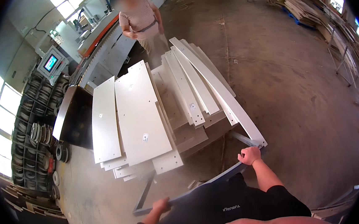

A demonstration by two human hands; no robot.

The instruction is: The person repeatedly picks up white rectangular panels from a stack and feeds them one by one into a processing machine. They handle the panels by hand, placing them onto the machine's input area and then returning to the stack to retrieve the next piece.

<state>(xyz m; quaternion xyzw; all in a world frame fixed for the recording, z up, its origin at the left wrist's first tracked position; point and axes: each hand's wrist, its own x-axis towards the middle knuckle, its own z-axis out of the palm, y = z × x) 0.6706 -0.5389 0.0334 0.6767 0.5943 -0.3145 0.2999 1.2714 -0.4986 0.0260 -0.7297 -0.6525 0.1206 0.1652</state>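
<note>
Gripping the grey metal frame, the left hand and right hand, both curled closed, could with a sudden jerk send the unevenly stacked white panels just beyond sliding toward the co-worker farther off.

A grey metal frame has its long bar held in the left grip and the right grip. Past the left grip it meets a corner, where a side bar angles away.

Beyond both grips lie stacked white panels, flat, their edges staggered. The 2 broad top panels, with small dark holes and pale labels, lie ahead of the left grip. Narrow white strips fan out farther right; the longest slants back, its near end just beyond the right grip.
</note>
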